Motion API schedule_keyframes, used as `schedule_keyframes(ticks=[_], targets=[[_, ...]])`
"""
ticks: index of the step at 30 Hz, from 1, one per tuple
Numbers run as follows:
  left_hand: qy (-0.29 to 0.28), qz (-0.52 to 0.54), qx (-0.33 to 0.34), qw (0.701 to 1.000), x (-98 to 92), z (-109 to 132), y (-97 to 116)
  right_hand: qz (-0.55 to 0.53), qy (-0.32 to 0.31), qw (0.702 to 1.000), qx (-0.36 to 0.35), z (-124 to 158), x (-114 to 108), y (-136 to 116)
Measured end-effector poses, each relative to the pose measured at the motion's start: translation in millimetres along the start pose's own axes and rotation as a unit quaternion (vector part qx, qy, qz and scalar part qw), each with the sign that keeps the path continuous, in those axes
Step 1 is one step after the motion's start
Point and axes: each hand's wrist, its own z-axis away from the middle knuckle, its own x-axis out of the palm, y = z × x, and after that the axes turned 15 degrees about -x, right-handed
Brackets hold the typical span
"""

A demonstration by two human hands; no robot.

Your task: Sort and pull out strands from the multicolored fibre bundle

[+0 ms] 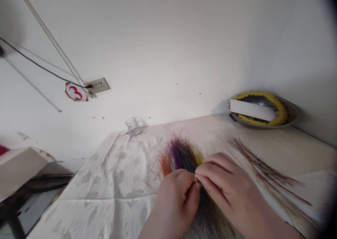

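Near the table's front, my left hand point(175, 200) and my right hand point(229, 184) meet with fingertips almost touching. Both are closed in a pinch on a thin pale strand point(197, 181), which bends in a small loop between them. Under and behind the hands lies a loose bundle of fine coloured fibres point(181, 153), orange, purple, black and yellow. Its front end shows darker below my hands. My palms and wrists hide the bundle's middle. To the right of my right hand, a second, thinner bundle of mixed-colour strands point(265, 167) lies on the table.
A clear glass mug point(133, 127) stands at the table's back edge. At the back right is a metal pan point(291, 112) holding a yellow ring point(281, 114) and a white strip point(251, 110). A patterned cloth point(105, 183) covers the table. A wall socket point(100, 85) has a black cable plugged in.
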Motion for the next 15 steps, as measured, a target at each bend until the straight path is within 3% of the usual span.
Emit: schedule_keyframes(ticks=[7, 9, 11, 13, 15], targets=[[0.003, 0.053, 0.003, 0.999, 4.2, -1, -1, -0.009, 0.014, 1.000, 0.008, -1, -2, -2], [0.012, 0.083, -0.006, 0.996, 2.9, -1, -3, 0.009, 0.063, 0.998, 0.010, 1, -6, -1], [0.022, 0.136, -0.022, 0.990, 0.2, 0, -4, 0.037, 0.151, 0.987, 0.033, 3, -12, 1], [0.022, 0.197, -0.044, 0.979, -2.9, 2, -5, 0.032, 0.243, 0.966, 0.083, 6, -18, 7], [0.010, 0.258, -0.070, 0.964, -5.2, 3, -5, -0.011, 0.275, 0.952, 0.135, 7, -22, 14]])
